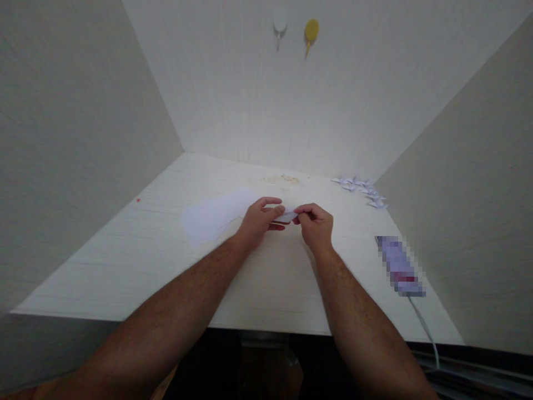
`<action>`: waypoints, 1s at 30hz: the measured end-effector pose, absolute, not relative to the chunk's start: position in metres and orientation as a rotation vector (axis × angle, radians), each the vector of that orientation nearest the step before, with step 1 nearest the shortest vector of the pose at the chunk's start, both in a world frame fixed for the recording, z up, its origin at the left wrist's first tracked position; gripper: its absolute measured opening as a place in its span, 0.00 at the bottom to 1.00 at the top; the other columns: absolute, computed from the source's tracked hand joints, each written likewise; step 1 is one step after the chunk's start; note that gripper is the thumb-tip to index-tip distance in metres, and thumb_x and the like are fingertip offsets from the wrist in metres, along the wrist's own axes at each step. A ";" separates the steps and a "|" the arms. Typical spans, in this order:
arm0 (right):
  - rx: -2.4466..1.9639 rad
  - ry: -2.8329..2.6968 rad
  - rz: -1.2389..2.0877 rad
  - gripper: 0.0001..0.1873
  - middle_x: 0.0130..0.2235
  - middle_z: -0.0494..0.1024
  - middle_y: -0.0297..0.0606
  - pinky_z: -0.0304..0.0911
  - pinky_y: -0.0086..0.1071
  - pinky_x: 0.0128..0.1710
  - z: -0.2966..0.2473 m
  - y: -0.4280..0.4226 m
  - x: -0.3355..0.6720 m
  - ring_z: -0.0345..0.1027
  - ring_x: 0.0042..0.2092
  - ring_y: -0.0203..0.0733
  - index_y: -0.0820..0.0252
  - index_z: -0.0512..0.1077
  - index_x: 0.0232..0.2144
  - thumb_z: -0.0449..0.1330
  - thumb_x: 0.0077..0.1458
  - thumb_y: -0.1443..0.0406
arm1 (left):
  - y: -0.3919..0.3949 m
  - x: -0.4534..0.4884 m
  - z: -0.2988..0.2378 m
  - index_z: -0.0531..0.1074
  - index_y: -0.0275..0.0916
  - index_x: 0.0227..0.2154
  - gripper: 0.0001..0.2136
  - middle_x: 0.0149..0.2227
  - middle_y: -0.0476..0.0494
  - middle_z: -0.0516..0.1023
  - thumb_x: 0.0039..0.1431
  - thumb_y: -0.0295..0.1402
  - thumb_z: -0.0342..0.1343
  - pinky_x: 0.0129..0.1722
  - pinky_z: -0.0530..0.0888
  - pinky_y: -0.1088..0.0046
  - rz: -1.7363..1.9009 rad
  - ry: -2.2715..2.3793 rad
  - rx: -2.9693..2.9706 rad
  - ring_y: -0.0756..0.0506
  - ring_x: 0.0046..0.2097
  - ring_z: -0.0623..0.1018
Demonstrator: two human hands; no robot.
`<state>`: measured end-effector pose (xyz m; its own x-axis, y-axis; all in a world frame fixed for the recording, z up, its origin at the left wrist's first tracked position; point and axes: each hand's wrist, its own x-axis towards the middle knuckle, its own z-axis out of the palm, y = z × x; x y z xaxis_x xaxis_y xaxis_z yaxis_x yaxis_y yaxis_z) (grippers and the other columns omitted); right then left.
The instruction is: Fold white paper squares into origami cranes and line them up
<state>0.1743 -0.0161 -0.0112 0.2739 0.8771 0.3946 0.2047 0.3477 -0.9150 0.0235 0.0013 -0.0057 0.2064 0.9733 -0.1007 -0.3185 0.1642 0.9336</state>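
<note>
Between my two hands is a small piece of folded white paper, held just above the middle of the table. My left hand grips its left part between thumb and fingers. At the other end, the thumb and fingertips of my right hand pinch the right tip. My fingers cover parts of the paper, so its full shape does not show. Flat white sheets of paper lie on the table to the left of my left hand.
Several small folded paper cranes stand at the back right. A pixelated phone-like object with a white cable lies at right. Walls enclose the white table on three sides. White and yellow hooks hang on the back wall.
</note>
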 end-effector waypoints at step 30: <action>-1.201 -1.295 0.782 0.07 0.23 0.76 0.32 0.67 0.30 0.26 -0.002 -0.018 0.172 0.69 0.24 0.35 0.59 0.75 0.25 0.65 0.48 0.61 | -0.005 0.021 -0.006 0.77 0.34 0.27 0.14 0.27 0.40 0.81 0.51 0.43 0.64 0.32 0.77 0.71 1.108 0.895 1.342 0.46 0.29 0.80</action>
<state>0.1715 -0.0184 -0.0023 0.1698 0.9427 0.2871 0.1853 0.2556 -0.9488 0.0209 -0.0046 -0.0057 0.2708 0.9562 0.1106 -0.0925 -0.0885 0.9918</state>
